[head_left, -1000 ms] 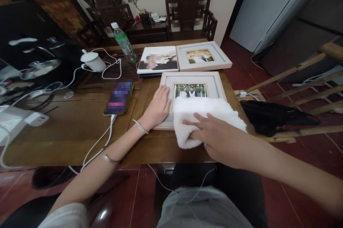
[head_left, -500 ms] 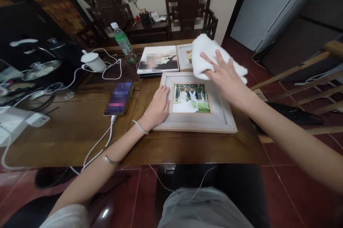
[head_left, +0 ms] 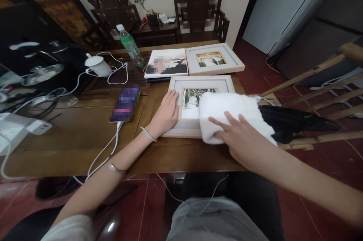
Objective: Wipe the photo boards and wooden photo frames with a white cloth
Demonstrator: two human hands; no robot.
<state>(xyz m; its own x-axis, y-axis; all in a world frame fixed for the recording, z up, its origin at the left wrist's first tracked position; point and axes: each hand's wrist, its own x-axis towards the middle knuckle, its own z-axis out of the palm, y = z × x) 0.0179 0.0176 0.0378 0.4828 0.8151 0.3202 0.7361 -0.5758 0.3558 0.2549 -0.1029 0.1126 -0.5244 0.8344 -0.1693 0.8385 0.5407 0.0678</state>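
Note:
A pale wooden picture frame (head_left: 187, 129) with a photo of a couple on grass lies flat on the table. My left hand (head_left: 167, 112) holds down its left edge, fingers together along the border. A folded white towel (head_left: 235, 107) is in my right hand (head_left: 235, 131), which presses it with spread fingers over the frame's lower right part. The towel hides the right side of the photo and that corner, and hangs past the frame's right edge. My right thumb is mostly hidden.
Behind are a second framed photo (head_left: 238, 65) and a white photo panel (head_left: 167, 54). To the left are a phone (head_left: 126, 103) on a cable, a green bottle (head_left: 131, 46), a lidded white cup (head_left: 99, 65) and a power strip (head_left: 14, 131). A wooden chair (head_left: 309, 71) stands right.
My right hand has brought the towel toward me, from the frame's far right corner to its near right one. The second frame behind is uncovered. My left hand stays put.

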